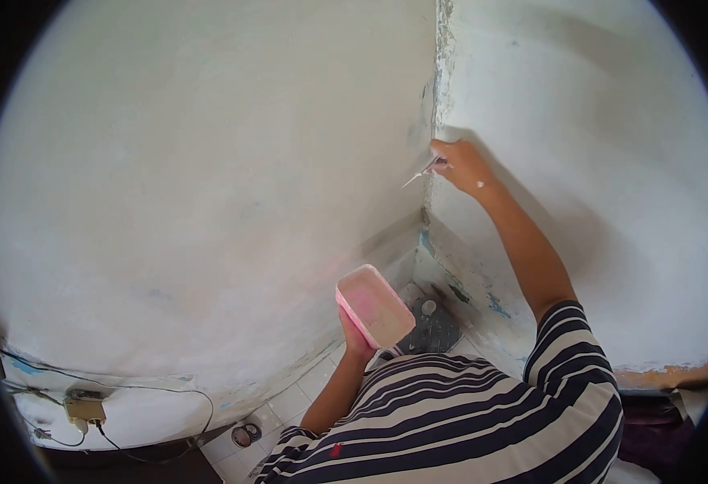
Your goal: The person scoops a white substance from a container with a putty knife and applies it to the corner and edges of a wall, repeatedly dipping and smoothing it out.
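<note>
My left hand (356, 336) is closed around the side of a pink rectangular tub (366, 298), held tilted in front of my body. Pale residue coats the inside of the tub. At the wall corner, my right hand (463, 165) grips a thin putty knife (420, 174), seen almost edge-on with white paste on it. The blade points down and left, close to the left wall (233, 161); whether it touches cannot be told. A white smear marks my right wrist.
The right wall (612, 121) meets the left one at a rough, chipped corner. A dark grey object with a round pale knob (429, 307) stands on the tiled floor below. At lower left, a socket box (85, 408) has plugs and loose cables.
</note>
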The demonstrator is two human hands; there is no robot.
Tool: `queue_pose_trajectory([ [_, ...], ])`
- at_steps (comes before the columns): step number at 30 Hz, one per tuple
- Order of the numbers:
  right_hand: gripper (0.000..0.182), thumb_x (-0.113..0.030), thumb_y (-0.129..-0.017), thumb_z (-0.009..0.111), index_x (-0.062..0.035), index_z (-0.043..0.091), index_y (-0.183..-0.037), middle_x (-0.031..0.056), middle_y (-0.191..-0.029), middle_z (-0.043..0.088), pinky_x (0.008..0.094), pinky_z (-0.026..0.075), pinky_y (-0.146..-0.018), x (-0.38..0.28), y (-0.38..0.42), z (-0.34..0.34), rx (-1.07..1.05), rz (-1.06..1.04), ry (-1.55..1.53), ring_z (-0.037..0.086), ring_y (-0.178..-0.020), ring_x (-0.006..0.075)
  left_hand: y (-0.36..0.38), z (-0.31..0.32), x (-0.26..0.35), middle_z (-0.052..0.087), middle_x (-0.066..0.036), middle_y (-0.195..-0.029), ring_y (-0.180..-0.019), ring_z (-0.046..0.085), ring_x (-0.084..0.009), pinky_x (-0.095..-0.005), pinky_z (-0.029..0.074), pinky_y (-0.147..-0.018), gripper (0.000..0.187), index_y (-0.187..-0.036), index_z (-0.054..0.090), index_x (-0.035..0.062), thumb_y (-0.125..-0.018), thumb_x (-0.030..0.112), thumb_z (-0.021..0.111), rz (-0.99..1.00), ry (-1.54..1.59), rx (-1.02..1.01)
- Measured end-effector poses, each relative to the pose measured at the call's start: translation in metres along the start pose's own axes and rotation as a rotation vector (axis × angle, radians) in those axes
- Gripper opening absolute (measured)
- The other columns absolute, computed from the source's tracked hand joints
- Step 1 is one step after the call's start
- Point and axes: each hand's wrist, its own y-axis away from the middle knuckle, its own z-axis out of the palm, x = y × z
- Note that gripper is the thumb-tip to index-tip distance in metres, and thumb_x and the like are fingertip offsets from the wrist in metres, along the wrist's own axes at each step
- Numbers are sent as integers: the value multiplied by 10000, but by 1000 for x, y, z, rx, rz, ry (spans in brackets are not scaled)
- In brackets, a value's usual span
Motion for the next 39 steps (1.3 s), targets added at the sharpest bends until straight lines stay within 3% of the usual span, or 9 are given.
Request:
queue_pose_trajectory([
  [8, 254, -170, -846, 754, -17, 564, -916, 171, -818, 675, 384, 511, -636, -10, -56, -77, 498, -323, -23, 655, -728, 371, 3, 1, 1, 510, -55, -1453, -1301, 530, -288, -491, 455, -1072, 756, -1503, 377, 178, -983, 713, 253, 8, -9, -27],
  [13, 247, -182, -811, 753, -42, 595, -942, 151, -784, 674, 387, 496, -630, -36, -46, -136, 727, -180, -5, 642, -698, 335, 3, -3, 1, 504, -56, -1457, -1307, 524, -286, -490, 453, -1074, 755, -1504, 373, 182, -983, 714, 250, -16, 2, -13],
  [17, 254, -136, -821, 763, 1, 565, -902, 172, -777, 684, 359, 511, -637, -43, -15, -122, 651, -223, 0, 627, -641, 312, 0, -2, 0, 501, -54, -1460, -1312, 520, -285, -489, 449, -1079, 758, -1507, 370, 186, -983, 716, 236, -25, 13, -36],
  [19, 278, -160, -816, 771, 4, 553, -874, 172, -763, 662, 373, 491, -624, -37, -12, -101, 246, -70, 14, 614, -649, 322, 1, 3, 2, 499, -52, -1463, -1314, 518, -285, -488, 448, -1081, 761, -1509, 368, 187, -982, 718, 229, -43, 14, -31],
  [22, 286, -174, -817, 769, 1, 546, -858, 168, -750, 633, 381, 479, -633, -27, -34, -81, 209, -166, 87, 613, -681, 330, 6, 16, 3, 495, -48, -1468, -1319, 514, -285, -488, 445, -1084, 764, -1510, 367, 189, -982, 720, 215, -92, 14, -38],
  [28, 269, -179, -817, 763, -22, 563, -905, 169, -748, 626, 399, 463, -633, -50, -80, -143, 547, -364, 63, 577, -649, 294, 3, 16, 2, 492, -47, -1473, -1327, 506, -287, -492, 443, -1086, 764, -1510, 370, 191, -984, 718, 202, -147, 19, -64],
  [30, 215, -158, -822, 745, -39, 592, -917, 153, -752, 656, 356, 457, -620, -75, -68, -168, 449, -69, 172, 578, -632, 243, -2, 10, 2, 493, -47, -1472, -1327, 507, -287, -494, 443, -1086, 763, -1509, 372, 191, -985, 717, 201, -155, 13, -49],
  [35, 141, -109, -825, 724, -25, 651, -910, 73, -739, 700, 324, 458, -610, -42, -61, -142, 192, -164, -33, 586, -662, 149, -2, 8, 5, 508, -51, -1458, -1312, 520, -287, -495, 446, -1082, 759, -1506, 379, 191, -986, 715, 202, -143, 46, -73],
  [39, 151, -58, -813, 715, -10, 619, -919, 134, -800, 694, 357, 477, -642, -58, -73, -124, 118, -119, 142, 634, -708, 219, -3, 11, 4, 507, -54, -1460, -1312, 519, -290, -496, 447, -1081, 762, -1508, 376, 190, -985, 716, 205, -159, 4, -67],
])
